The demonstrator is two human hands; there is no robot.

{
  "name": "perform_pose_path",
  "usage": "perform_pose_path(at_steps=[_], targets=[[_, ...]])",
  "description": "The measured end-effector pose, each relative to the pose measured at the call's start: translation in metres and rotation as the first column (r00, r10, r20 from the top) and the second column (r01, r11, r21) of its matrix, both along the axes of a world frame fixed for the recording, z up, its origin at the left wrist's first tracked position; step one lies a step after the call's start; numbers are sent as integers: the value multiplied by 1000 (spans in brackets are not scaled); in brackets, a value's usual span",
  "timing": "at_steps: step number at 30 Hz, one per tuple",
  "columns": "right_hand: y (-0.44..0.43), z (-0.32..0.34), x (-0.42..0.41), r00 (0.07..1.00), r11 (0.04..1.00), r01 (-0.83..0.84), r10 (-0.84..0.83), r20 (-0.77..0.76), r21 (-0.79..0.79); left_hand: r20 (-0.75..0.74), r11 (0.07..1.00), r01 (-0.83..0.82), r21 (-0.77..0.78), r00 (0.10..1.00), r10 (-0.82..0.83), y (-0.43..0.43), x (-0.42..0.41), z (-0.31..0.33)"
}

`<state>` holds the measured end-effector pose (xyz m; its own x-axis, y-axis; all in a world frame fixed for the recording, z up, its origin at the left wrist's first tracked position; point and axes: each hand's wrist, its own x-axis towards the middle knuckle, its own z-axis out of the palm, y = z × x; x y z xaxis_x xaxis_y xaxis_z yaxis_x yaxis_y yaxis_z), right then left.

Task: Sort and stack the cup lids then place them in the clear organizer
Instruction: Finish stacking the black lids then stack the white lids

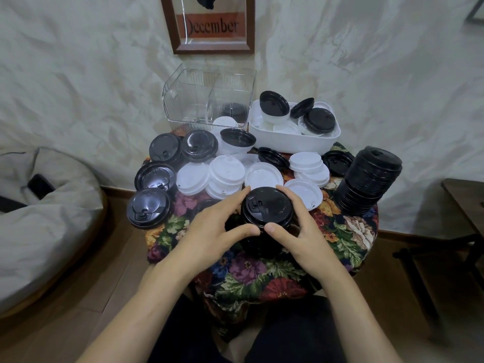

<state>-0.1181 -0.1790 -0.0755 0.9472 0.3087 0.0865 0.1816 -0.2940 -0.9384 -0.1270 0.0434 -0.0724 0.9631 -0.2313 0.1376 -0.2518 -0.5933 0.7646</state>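
Stacking step: left hand (209, 233) and right hand (305, 233), fingers (246, 230) curled round black stack (265, 206). Next, likely: lift level into organizer (180, 100).

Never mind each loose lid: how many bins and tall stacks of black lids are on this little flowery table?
Clear organizer: 1
White bin: 1
Tall stacks of black lids: 2, the held stack gripped by left hand and right hand, and the right-edge stack
Total: 4
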Motion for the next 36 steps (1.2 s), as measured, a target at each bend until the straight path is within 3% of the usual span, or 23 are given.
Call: perform_pose_path(at_steps=[5,10,17,20,23,25,30,33,36], targets=[[-1,-3,1,1000,1000,15,-14,-18,22,178,943,-263,205,957,228,16,-3,-19],[0,-4,0,1000,999,23,-22,-16,39,165,891,-325,316,944,286,15,-11,-38],[-1,-5,-1,1000,999,16,-16,-16,29,120,875,-415,249,910,397,16,-13,-37],[0,-5,-1,1000,999,20,-20,-11,36,119,890,-448,84,891,438,12,-11,-21],[0,-5,-2,1000,999,26,-26,2,39,70,897,-395,-200,907,415,6,-8,2],[0,-5,-2,1000,999,22,-22,3,44,62,899,-314,-305,936,347,0,-5,15],[0,0,-2,1000,998,-1,0,18,56,105,970,-120,-210,984,144,-21,2,28],[-1,-1,-2,1000,998,-3,1,24,58,62,986,-86,-141,993,96,-27,4,25],[-2,-4,-1,1000,997,8,-9,4,72,15,985,-22,-170,1000,25,-24,2,22]])
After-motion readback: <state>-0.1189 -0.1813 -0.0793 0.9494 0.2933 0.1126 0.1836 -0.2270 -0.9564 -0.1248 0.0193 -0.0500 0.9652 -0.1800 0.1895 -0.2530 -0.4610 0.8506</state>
